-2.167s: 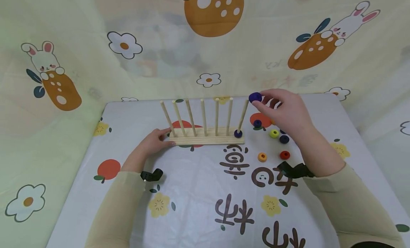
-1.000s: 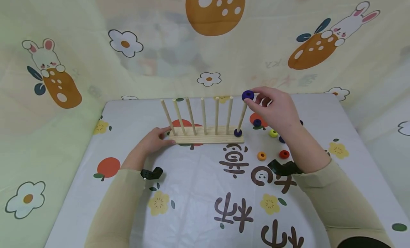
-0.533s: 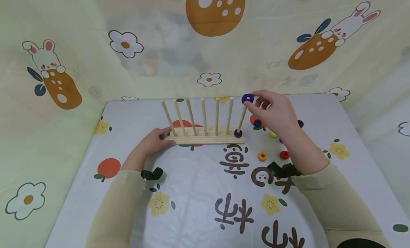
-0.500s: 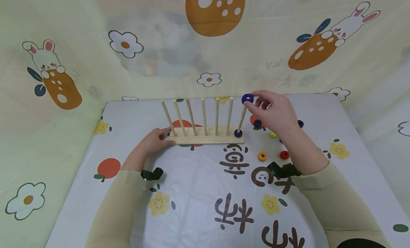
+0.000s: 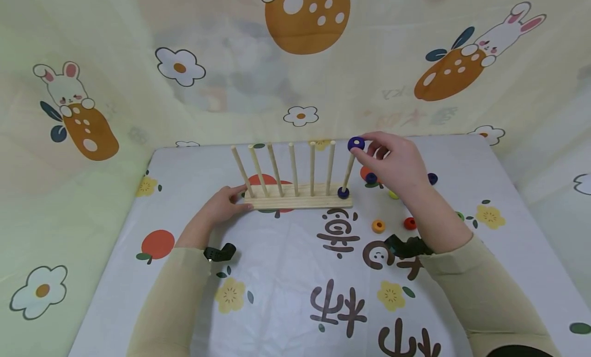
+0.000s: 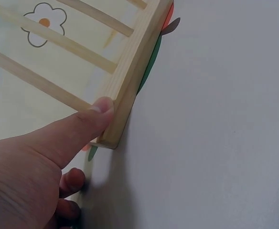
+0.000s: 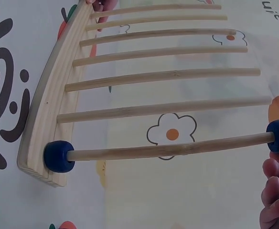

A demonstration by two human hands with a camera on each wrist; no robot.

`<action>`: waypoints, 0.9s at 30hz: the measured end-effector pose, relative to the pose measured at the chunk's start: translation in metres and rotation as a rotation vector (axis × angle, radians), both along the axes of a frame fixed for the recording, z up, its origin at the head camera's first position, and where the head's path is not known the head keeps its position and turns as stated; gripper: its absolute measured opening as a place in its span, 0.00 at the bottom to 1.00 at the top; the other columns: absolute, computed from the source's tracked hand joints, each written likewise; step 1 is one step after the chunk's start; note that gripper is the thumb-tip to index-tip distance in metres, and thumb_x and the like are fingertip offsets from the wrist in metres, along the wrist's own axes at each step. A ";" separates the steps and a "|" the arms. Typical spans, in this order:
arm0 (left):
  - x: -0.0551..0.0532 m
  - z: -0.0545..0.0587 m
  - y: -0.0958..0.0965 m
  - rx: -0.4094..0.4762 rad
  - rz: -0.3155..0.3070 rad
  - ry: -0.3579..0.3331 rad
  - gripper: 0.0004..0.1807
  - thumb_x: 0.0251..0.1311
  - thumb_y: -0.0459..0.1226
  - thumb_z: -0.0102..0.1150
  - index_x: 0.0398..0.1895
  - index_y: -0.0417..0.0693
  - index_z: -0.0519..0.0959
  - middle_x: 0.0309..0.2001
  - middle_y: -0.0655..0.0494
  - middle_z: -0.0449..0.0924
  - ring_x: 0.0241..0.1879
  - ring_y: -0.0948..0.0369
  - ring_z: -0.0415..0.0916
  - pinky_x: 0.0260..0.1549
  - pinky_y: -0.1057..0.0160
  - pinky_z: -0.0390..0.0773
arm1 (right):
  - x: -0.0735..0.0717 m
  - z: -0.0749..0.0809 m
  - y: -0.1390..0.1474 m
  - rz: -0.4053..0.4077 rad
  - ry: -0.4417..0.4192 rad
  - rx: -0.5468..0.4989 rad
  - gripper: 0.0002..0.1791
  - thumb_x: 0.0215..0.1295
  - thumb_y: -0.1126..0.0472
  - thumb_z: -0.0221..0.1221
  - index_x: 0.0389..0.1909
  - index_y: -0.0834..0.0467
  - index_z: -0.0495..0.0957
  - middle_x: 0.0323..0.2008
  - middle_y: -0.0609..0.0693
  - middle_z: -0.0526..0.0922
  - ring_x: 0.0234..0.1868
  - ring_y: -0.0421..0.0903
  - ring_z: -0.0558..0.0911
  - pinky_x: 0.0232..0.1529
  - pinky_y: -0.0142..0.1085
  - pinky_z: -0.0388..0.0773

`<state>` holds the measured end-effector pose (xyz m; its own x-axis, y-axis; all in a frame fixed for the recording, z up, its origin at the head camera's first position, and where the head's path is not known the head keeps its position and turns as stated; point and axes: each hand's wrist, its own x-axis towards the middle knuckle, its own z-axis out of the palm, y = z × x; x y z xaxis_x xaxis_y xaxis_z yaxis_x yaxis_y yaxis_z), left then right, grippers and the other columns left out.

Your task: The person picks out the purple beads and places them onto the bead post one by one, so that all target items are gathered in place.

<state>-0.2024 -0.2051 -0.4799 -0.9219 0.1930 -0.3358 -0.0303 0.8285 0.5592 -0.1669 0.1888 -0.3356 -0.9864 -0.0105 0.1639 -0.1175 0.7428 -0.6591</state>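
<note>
My left hand point(image 5: 221, 205) grips the left end of a wooden peg rack point(image 5: 295, 203), thumb on the front of the base and a finger behind. In the left wrist view the thumb point(image 6: 89, 121) lies beside the end peg. A blue bead point(image 7: 59, 156) sits at the foot of the rightmost peg point(image 7: 173, 150). At that peg's tip, my right hand point(image 5: 400, 159) pinches a second blue bead point(image 7: 278, 136) between thumb and finger. The peg's end meets the bead's hole, and the bead is at the very top. The other pegs are bare.
Loose beads lie right of the rack: an orange bead point(image 5: 378, 231), a red bead point(image 5: 410, 223), dark blue beads point(image 5: 371, 178), a yellow bead point(image 5: 393, 195) and a green bead point(image 5: 460, 215), some partly hidden by my right arm. A printed curtain point(image 5: 231, 105) hangs behind the table.
My right hand has brought the blue bead left from beside the rightmost peg to its tip, then slightly down. My left hand and the rack stay put.
</note>
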 end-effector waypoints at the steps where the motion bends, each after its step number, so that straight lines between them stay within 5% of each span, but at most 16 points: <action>1: 0.000 0.000 0.000 0.002 0.002 -0.001 0.42 0.59 0.52 0.68 0.76 0.61 0.62 0.46 0.45 0.66 0.47 0.50 0.63 0.44 0.52 0.65 | 0.000 0.000 0.000 -0.001 -0.002 0.001 0.32 0.64 0.35 0.59 0.60 0.51 0.78 0.37 0.51 0.79 0.40 0.49 0.74 0.33 0.41 0.72; 27: -0.001 0.000 0.000 -0.012 0.001 0.003 0.42 0.59 0.52 0.68 0.75 0.62 0.63 0.46 0.46 0.66 0.46 0.51 0.64 0.44 0.52 0.65 | 0.000 0.003 0.002 0.005 0.005 -0.018 0.29 0.63 0.34 0.59 0.58 0.46 0.80 0.35 0.49 0.78 0.38 0.47 0.74 0.31 0.40 0.71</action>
<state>-0.2030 -0.2054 -0.4803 -0.9231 0.1876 -0.3356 -0.0300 0.8350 0.5494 -0.1666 0.1905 -0.3327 -0.9856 -0.0123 0.1688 -0.1241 0.7304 -0.6717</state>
